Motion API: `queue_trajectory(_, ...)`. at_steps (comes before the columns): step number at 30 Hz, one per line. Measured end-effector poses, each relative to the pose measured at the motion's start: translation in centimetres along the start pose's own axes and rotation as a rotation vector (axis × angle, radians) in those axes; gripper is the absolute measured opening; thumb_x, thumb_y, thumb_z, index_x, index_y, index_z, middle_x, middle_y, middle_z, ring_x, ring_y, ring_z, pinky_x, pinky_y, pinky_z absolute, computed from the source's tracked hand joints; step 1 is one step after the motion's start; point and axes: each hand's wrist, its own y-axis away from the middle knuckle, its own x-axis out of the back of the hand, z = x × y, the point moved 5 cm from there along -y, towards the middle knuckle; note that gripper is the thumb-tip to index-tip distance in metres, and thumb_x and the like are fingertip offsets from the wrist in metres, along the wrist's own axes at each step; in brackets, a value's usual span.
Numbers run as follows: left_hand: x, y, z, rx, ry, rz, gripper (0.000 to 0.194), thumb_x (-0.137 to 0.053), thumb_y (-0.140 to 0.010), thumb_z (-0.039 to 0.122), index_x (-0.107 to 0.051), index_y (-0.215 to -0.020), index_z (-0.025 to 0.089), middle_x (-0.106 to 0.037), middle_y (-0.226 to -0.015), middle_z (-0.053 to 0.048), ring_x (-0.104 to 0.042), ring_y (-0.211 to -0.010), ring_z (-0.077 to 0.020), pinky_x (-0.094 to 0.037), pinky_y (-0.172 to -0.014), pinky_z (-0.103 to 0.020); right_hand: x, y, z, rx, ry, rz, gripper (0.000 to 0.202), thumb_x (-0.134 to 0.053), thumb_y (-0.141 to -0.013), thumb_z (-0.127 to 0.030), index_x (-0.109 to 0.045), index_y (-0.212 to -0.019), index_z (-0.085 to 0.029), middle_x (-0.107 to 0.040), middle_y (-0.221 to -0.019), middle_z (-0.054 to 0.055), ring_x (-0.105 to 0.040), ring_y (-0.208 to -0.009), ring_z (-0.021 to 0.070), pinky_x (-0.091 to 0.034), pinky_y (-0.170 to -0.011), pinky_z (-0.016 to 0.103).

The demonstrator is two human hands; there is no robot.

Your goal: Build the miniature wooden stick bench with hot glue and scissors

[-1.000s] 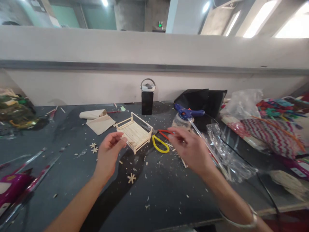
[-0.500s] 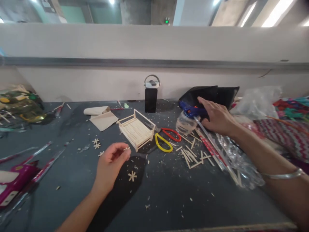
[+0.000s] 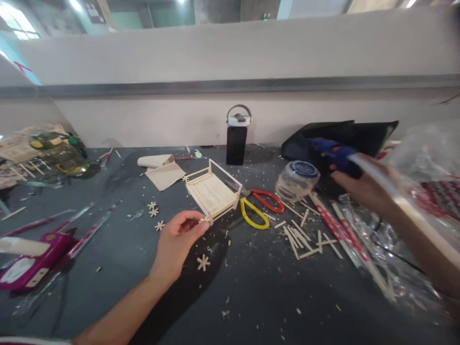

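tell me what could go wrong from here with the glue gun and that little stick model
Burn: the right hand holds the blue glue gun; if hot, it could burn the left hand, which pinches a small wooden piece by the stick model.
Snag: the black cord runs among clear plastic and might drag it.
Bump: the scissors lie right beside the model, so nudging them might shift it.

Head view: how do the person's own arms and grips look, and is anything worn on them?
The left grip and right grip are ungloved hands. The left forearm and right forearm show no sleeve. A pale band at the bottom edge may be clothing. The right forearm is blurred, so small details are unclear.
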Motion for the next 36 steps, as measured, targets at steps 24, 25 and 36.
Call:
queue_trajectory(24, -2.6, -1.4, 0.7, -0.418, -0.196, 0.031, 0.007, -0.073, -0.075, 0.023, -0.068, -0.081, 0.023, -0.068, -0.098, -0.002, -0.062, -0.094, -0.0176, -0.046, -0.089, -0.033, -5.7, 7.9, -10.3, -0.146, -0.98, -0.58, 0.023, -0.078, -0.069, -0.036, -0.061, -0.067, -0.02, -0.057, -0.058, -0.003, -0.052, -0.051, 0.0107, -0.047, -0.052, 0.026)
queue_trajectory(25, -2.6, -1.4, 0.6, -0.414, -0.208, 0.042, 0.007, -0.073, -0.076, 0.024, -0.068, -0.081, 0.023, -0.069, -0.096, -0.002, -0.063, -0.093, -0.0177, -0.046, -0.088, -0.033, -6.1, 8.2, -10.5, -0.159, -0.968, -0.599, 0.023, -0.079, -0.068, -0.035, -0.061, -0.067, -0.02, -0.058, -0.058, -0.003, -0.054, -0.052, 0.0114, -0.047, -0.053, 0.026)
queue_trajectory(36, -2.2, -1.6, 0.7, -0.456, -0.388, 0.148, 0.026, -0.072, -0.077, 0.024, -0.066, -0.102, 0.026, -0.069, -0.102, -0.001, -0.064, -0.098, -0.0183, -0.047, -0.091, -0.035, -8.7, 10.8, -10.2, -0.216, -0.938, -0.717, 0.024, -0.077, -0.068, -0.038, -0.063, -0.076, -0.02, -0.062, -0.066, 0.0, -0.058, -0.058, 0.0141, -0.051, -0.058, 0.029)
